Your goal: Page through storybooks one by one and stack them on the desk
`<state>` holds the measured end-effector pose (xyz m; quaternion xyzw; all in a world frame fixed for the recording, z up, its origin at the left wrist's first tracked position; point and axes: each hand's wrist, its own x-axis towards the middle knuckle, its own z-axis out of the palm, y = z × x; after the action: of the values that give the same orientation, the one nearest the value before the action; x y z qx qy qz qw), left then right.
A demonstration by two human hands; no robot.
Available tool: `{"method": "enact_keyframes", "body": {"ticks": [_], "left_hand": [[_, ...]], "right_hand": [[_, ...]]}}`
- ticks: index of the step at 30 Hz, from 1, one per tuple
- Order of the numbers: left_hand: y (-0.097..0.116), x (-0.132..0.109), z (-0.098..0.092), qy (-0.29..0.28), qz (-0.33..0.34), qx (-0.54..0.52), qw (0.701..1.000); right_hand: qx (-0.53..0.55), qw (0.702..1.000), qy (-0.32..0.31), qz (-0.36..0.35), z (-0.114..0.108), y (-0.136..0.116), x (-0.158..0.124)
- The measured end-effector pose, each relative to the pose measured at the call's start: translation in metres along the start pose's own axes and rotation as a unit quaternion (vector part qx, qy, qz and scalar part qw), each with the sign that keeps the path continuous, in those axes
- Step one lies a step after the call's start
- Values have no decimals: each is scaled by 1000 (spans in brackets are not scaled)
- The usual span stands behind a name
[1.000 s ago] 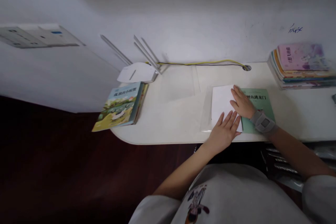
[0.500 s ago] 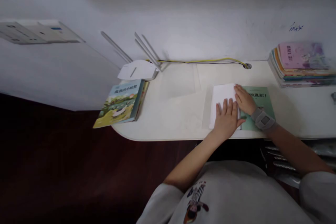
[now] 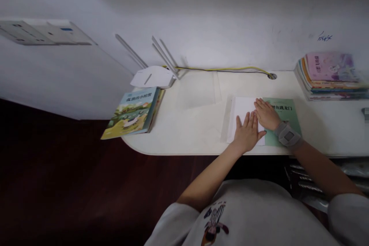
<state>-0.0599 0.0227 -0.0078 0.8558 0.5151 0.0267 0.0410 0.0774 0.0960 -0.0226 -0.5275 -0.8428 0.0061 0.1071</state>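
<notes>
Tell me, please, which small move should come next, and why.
Perhaps slide the left hand toward the left edge of the white sheet, to smooth it: that hand lies flat on it, the right hand rests across its border with the green cover, and clear plastic shows past the left edge.

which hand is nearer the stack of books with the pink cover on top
Right. The right hand is left of the pink-topped stack of paper books, nearer the front edge of the white desk; the left hand is farther left, mostly over the white rectangular sheet.
</notes>
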Motion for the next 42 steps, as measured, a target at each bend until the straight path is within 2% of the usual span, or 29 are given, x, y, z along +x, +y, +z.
{"method": "enact_keyframes", "body": {"ticks": [3,5,8,11,14,17,20,24,27,30,33,35,37,39,40,42], "left_hand": [[-3,2,-2,-4,11,-2,1000],[-12,4,-5,-9,14,-8,1000],[-37,6,-15,13,-23,-12,1000],[-70,4,-32,62,-56,-16,996],[-99,-2,-49,111,-42,-40,992],[-118,-7,-55,106,2,-75,991],[-126,-9,-50,75,57,-110,989],[-127,-9,-40,33,80,-154,984],[-125,-6,-39,29,52,-184,981],[-124,0,-44,50,27,-213,975],[-123,1,-49,73,1,-263,962],[-120,-1,-50,77,-10,-299,951],[-117,-5,-47,66,1,-341,938],[-112,-6,-43,36,28,-406,913],[-110,-6,-41,15,42,-445,894],[-104,-1,-39,-25,69,-520,851]], "right_hand": [[-13,1000,-5,-5,2,1,1],[-10,1000,-7,-15,2,3,2],[1,998,-28,-59,-2,9,6],[9,987,-75,-142,-8,20,17],[3,970,-123,-211,-15,28,28],[-20,960,-149,-235,-24,22,24],[-40,970,-105,-214,-35,1,-10],[-42,985,-18,-167,-46,-34,-86],[-24,986,2,-163,-39,-55,-129],[-7,992,45,-120,-23,-66,-143],[91,985,92,-111,-15,-61,-146],[190,970,94,-121,-20,-49,-153],[283,951,77,-99,-32,-31,-163],[353,933,65,-23,-47,-11,-173],[373,924,79,22,-53,-1,-174],[395,897,153,125,-62,19,-170]]}}
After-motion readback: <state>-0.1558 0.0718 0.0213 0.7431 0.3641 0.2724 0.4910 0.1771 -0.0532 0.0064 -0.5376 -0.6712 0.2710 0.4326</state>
